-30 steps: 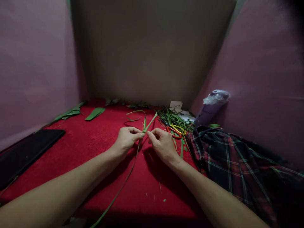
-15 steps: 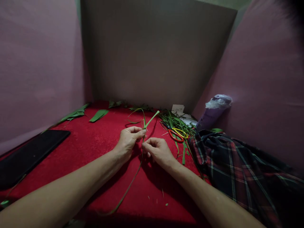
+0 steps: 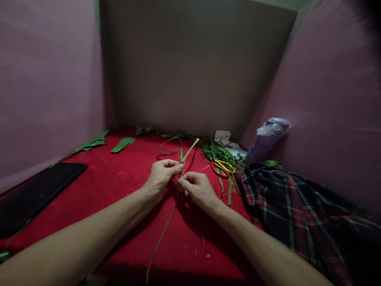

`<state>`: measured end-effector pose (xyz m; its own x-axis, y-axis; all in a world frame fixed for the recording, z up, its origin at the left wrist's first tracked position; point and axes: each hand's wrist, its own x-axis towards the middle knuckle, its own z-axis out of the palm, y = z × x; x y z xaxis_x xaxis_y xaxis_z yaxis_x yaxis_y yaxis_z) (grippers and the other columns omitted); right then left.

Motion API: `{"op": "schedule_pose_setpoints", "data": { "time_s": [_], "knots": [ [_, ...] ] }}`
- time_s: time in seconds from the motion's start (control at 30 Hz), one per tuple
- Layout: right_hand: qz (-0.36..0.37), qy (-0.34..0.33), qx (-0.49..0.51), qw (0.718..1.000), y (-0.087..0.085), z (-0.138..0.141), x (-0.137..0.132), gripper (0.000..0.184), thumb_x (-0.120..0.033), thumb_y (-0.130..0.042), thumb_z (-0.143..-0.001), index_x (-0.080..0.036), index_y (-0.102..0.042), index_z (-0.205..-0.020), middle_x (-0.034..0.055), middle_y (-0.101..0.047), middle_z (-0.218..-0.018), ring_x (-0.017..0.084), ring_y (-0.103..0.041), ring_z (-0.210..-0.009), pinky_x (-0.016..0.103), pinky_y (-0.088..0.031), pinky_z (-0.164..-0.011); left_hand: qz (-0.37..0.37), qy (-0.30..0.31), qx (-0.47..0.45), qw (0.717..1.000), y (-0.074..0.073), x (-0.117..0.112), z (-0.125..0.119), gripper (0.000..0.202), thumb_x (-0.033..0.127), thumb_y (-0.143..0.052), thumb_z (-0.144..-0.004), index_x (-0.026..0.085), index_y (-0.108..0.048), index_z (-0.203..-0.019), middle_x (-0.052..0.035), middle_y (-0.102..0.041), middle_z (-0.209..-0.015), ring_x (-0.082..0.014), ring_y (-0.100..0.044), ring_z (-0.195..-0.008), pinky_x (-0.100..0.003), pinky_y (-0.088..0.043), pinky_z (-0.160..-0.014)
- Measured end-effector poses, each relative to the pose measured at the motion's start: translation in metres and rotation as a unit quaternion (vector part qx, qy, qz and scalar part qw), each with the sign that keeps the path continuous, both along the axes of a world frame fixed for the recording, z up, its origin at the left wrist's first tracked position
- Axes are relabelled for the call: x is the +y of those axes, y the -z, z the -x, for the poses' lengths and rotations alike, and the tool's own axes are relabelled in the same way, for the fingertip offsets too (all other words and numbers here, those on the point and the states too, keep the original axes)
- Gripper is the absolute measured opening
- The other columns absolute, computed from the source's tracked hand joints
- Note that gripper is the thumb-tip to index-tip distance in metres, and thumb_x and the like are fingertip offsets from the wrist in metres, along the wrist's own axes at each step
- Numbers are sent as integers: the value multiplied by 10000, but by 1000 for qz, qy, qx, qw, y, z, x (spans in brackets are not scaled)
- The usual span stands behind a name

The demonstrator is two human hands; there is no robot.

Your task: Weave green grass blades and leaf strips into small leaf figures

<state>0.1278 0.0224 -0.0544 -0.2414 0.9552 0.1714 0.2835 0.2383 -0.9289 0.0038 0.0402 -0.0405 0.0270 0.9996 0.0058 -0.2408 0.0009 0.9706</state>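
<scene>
My left hand (image 3: 162, 174) pinches a green leaf strip (image 3: 189, 151) between thumb and forefinger, at a bend or knot where the blades part. One blade stands up to the right, and a thinner one arches over to the left. Just below, my right hand (image 3: 198, 188) has its thumb and fingertips closed on the long narrow tail (image 3: 162, 234) of the strip. That tail hangs toward the near edge of the red cloth (image 3: 127, 182). The fingers cover the stretch between my two hands.
Scissors (image 3: 222, 169) with red and yellow handles lie by a heap of cut grass (image 3: 220, 151) at right. Beyond are a purple plastic-topped container (image 3: 264, 139) and plaid cloth (image 3: 282, 202). A black slab (image 3: 44, 194) and a broad leaf (image 3: 123, 144) are at left.
The lower tail has swung; its end now hangs straighter and nearer the front edge instead of curling left. Both hands keep nearly the same place and grip.
</scene>
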Motion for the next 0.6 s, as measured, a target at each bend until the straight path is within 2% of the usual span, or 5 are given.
{"op": "schedule_pose_setpoints", "data": {
  "time_s": [0.2,0.33,0.5,0.6],
  "knots": [
    [-12,-1,-7,1000,3,-1,2,247,-309,-503,-767,-137,-545,-595,-32,-486,-467,44,-408,-343,148,-302,-345,-4,-2,2,1000,0,1,0,248,285,-731,-524,126,-557,-599,17,-562,-498,-61,-438,-371,-190,-314,-374],
    [-30,8,-13,999,8,-4,6,339,-402,-476,-798,-137,-548,-599,-21,-486,-466,47,-401,-336,151,-283,-327,5,-5,-11,1000,-4,-1,1,227,260,-732,-523,130,-561,-597,27,-547,-481,-61,-434,-378,-190,-314,-387],
    [-35,40,48,997,9,-7,13,371,-494,-465,-790,-149,-548,-682,-15,-527,-520,56,-406,-336,160,-304,-309,22,26,-27,999,-8,-3,4,203,237,-736,-522,128,-593,-617,15,-559,-510,-68,-445,-413,-193,-322,-415],
    [-26,29,97,995,7,-7,14,379,-516,-449,-793,-154,-550,-747,-3,-551,-597,61,-432,-373,156,-321,-307,20,57,-49,997,-9,-2,5,168,217,-728,-546,130,-603,-615,6,-572,-559,-68,-471,-454,-192,-346,-453]
  ]
}}
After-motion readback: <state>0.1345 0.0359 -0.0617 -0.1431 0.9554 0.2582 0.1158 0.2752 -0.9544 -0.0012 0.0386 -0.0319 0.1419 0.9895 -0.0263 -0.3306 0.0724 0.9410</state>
